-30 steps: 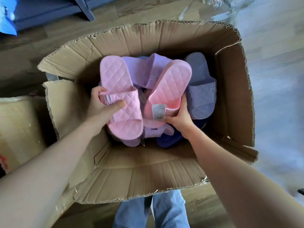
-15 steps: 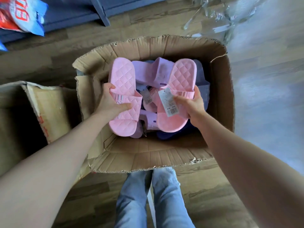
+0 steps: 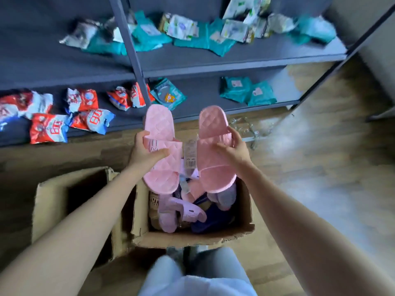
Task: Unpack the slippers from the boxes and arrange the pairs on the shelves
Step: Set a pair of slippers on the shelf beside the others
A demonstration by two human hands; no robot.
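Both hands are raised, each holding one pink quilted slipper of a pair, soles down and heels pointing away from the person. Fingers of the left hand (image 3: 147, 150) curl round the outer edge of the left slipper (image 3: 159, 122) with the thumb laid across its strap. The right hand (image 3: 235, 149) grips the right slipper (image 3: 213, 167) the same way from its outer side. Between the hands, a paper tag (image 3: 190, 154) hangs by the inner edge of the right slipper, and the two slippers are apart. Directly below the hands stands an open cardboard box (image 3: 192, 239) with more slippers heaped in it, among them a lilac one (image 3: 171, 212) and a dark blue one (image 3: 208, 223). A second open box (image 3: 53, 199) stands touching it, below and to the left of the left hand. Beyond the hands runs a dark shelf unit (image 3: 130, 50). Its lower shelf carries red and white packets (image 3: 49, 129) beyond the left hand and teal packets (image 3: 248, 92) beyond the right. Its upper shelf holds more teal and pale packets, blurred. Crumpled clear plastic (image 3: 245, 124) lies on the wooden floor (image 3: 310, 189) just beyond the right hand. Legs in pale trousers (image 3: 192, 280) show nearest the camera.
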